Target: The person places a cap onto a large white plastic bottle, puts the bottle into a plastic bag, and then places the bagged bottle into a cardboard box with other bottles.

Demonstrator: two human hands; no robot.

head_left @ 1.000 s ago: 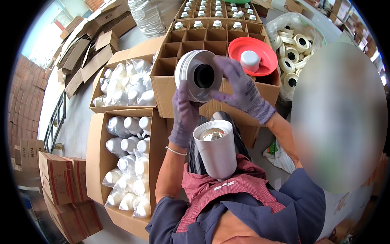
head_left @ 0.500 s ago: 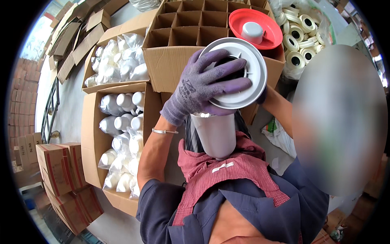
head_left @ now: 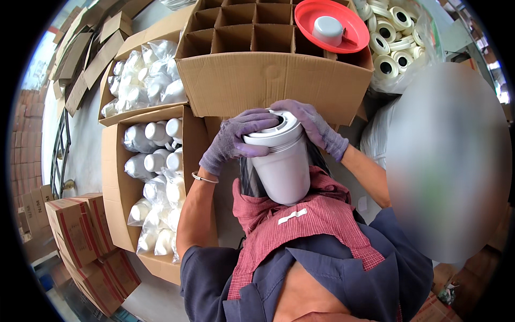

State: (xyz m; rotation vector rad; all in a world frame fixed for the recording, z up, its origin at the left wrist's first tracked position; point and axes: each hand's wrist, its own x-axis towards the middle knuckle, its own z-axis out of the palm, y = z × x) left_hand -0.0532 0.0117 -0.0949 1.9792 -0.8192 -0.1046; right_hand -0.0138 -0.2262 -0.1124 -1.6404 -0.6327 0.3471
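Jar [head_left: 283, 170] sits upright in my lap, white and tapered, held close against my red apron [head_left: 300, 225]. Its lid [head_left: 273, 129] is already on top and looks seated level, though I cannot tell whether it is pressed fully home. My left hand [head_left: 236, 140] curls over the lid's left rim, gloved fingers [head_left: 257, 119] wrapped onto it; my right hand [head_left: 314, 126] grips the right rim the same way, so both are closed on the lid and none are spread loose.

Judging by this, capping this jar is nearly done; it has not yet gone into a box. Just beyond, the divider box [head_left: 268, 70] has every visible cell empty, so most of the packing seems left. A red dish [head_left: 331, 24] with a grey cap [head_left: 327, 29] rests on its far right corner. Further right lies a clear bag of tape rolls [head_left: 394, 43]. To my left, two open cartons [head_left: 120, 177] hold bagged white jars [head_left: 155, 161], a large stock yet to be handled. Small printed boxes [head_left: 80, 236] are stacked at near left.
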